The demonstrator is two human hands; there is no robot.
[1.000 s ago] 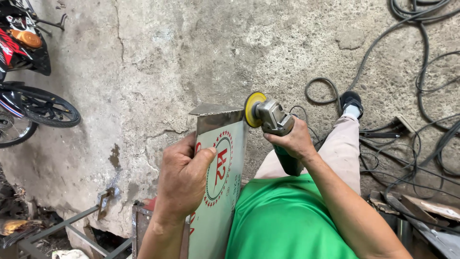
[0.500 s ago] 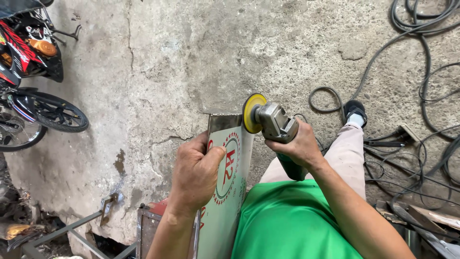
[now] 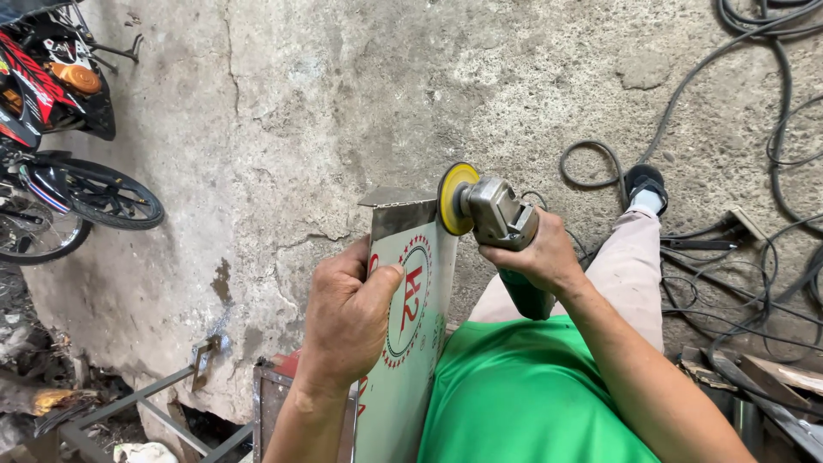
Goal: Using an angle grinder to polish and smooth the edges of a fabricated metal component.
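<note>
Sheet-metal panel (image 3: 410, 343): stands on edge just in front of the person's green shirt (image 3: 523, 394), long axis running up and away from the body toward the concrete floor (image 3: 343, 103); its far end is folded into a short flange, and its pale face carries a round red and green emblem.
Left hand (image 3: 347, 317): closed over the panel's left edge, thumb on the printed face.
Right hand (image 3: 536, 253): wrapped tight around the body of the angle grinder (image 3: 501, 231) (green handle toward the body, grey gear head forward).
Grinder disc (image 3: 454, 199): yellow, upright, at the panel's far right edge, just below the flange.
Edges: a steel frame (image 3: 266, 403) stands just left of the panel's near end.
Open room: bare concrete ahead of the flange; a motorcycle (image 3: 60, 137) is well apart on the left, black cables (image 3: 754, 129) loop on the right, beyond the sandalled foot (image 3: 645, 184).
</note>
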